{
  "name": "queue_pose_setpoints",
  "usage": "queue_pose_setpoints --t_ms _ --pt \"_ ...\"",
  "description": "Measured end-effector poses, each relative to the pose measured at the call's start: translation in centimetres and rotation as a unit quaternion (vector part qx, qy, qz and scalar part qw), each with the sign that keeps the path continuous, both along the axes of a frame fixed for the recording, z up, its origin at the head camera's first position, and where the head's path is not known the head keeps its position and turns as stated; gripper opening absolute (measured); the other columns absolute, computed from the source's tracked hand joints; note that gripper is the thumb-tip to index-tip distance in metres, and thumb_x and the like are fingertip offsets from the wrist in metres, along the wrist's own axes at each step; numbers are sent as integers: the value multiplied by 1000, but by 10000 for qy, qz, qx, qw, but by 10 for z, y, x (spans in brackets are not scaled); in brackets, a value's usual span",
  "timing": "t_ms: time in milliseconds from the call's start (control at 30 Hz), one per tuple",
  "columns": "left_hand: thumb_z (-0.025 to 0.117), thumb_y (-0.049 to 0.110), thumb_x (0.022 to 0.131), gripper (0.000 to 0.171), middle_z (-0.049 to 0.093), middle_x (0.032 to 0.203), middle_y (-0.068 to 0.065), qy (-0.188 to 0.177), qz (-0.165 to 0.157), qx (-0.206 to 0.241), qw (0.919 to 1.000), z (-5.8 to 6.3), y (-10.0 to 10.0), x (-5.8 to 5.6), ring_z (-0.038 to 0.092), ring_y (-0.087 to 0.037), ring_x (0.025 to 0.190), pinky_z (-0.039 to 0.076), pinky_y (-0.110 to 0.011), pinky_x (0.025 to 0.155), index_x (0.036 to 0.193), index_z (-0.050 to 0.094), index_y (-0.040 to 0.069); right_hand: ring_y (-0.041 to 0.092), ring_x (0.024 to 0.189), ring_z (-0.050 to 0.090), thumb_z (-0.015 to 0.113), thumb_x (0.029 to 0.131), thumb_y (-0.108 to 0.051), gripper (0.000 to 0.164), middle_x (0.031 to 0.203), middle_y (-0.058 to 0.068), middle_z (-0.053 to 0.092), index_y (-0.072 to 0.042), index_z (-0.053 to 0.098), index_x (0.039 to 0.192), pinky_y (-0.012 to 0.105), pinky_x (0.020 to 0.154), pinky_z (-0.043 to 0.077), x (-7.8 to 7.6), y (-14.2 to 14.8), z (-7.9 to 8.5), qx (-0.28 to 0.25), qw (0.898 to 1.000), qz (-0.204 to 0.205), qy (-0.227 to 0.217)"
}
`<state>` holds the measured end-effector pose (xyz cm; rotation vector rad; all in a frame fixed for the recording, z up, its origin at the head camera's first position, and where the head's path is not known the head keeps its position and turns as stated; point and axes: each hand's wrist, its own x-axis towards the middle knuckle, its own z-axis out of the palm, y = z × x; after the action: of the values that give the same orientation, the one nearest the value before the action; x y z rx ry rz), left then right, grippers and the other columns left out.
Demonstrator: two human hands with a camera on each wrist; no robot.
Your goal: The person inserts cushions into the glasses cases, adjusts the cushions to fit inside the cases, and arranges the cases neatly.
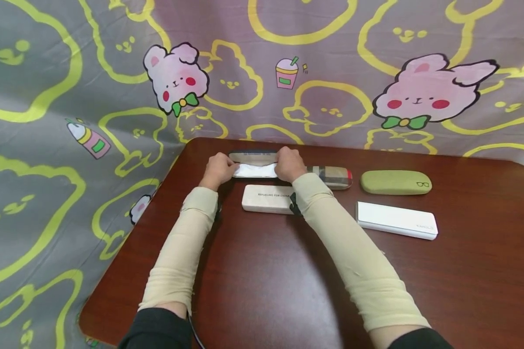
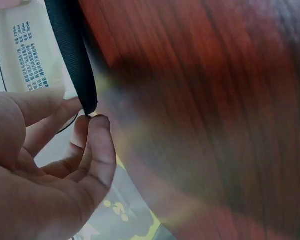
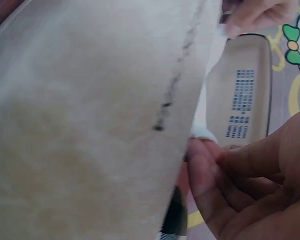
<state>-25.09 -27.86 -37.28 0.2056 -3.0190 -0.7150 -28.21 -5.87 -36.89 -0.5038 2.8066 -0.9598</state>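
Observation:
An open dark glasses case (image 1: 253,158) stands at the back of the table, its beige lid lining printed with blue text. Inside it a white cloth (image 1: 256,170) is spread along the length of the case. My left hand (image 1: 218,169) pinches the cloth's left end, with its other fingers at the dark case edge (image 2: 72,50) in the left wrist view. At the opposite end my right hand (image 1: 290,164) pinches a corner of the cloth between thumb and index finger, the white corner (image 3: 204,132) showing in the right wrist view.
A cream case (image 1: 265,199) with lettering lies just in front, partly under my right wrist. Right of the hands are a plaid case (image 1: 337,177), a green case (image 1: 395,182) and a white oblong case (image 1: 395,220). A cartoon-print curtain (image 1: 244,106) hangs behind the table.

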Motion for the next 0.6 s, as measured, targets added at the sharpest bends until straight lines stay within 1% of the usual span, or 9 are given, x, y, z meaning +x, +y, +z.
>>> queue_pose_setpoints --t_ms 67,167,267,333,400,433,500,567,600 --pt "69 20 96 21 73 102 -11 48 38 46 10000 -1 1 -1 60 -30 90 50 -43 79 92 81 4 14 55 14 49 86 9 42 61 -2 16 -15 28 60 30 51 24 0 1 3 43 10000 11 5" --pt "74 17 92 15 73 106 -11 149 157 200 9996 -2 1 0 61 -32 96 50 -45 84 95 80 3 14 54 13 49 85 9 41 59 -3 15 -15 29 58 29 50 23 0 2 5 -1 10000 -91 14" --pt "80 17 87 22 73 106 -13 178 336 432 9983 -2 1 1 63 -33 99 51 -46 87 103 78 1 15 56 15 50 83 8 37 61 -1 18 -13 30 59 30 52 23 1 4 6 -81 9997 -239 48" --pt "84 17 83 35 73 106 -14 189 445 562 9972 0 0 2 64 -33 102 51 -45 89 112 75 0 17 59 26 53 83 6 25 64 0 32 -9 41 67 30 54 29 1 5 6 -189 9992 -357 31" --pt "87 16 79 46 73 103 -16 140 526 708 9960 2 0 3 65 -32 100 51 -45 90 118 70 -2 21 68 41 57 84 4 9 78 7 50 -3 53 88 32 59 39 2 6 7 -313 9984 -472 -59" --pt "88 15 77 53 73 102 -16 108 534 786 9954 3 -1 3 66 -32 100 51 -44 92 123 67 -2 24 74 48 59 84 3 20 89 11 57 0 55 103 34 63 43 3 7 7 -407 9977 -532 -142" --pt "90 12 75 68 73 101 -16 39 525 966 9939 4 -1 4 67 -30 99 50 -44 94 133 58 -1 29 87 56 64 84 2 54 110 18 62 0 44 134 39 70 48 3 8 7 -563 9960 -622 -300" --pt "92 9 73 83 73 101 -16 -47 431 1086 9931 4 -2 5 67 -30 98 49 -44 95 143 49 3 32 87 57 66 84 2 70 115 21 62 -2 37 147 40 70 48 3 8 6 -585 9957 -616 -382" --pt "92 8 71 89 73 101 -15 -85 332 1099 9934 3 -3 5 67 -30 98 49 -44 96 147 45 5 31 85 56 66 83 3 74 112 21 63 -4 35 151 40 69 48 3 7 6 -563 9959 -583 -407"
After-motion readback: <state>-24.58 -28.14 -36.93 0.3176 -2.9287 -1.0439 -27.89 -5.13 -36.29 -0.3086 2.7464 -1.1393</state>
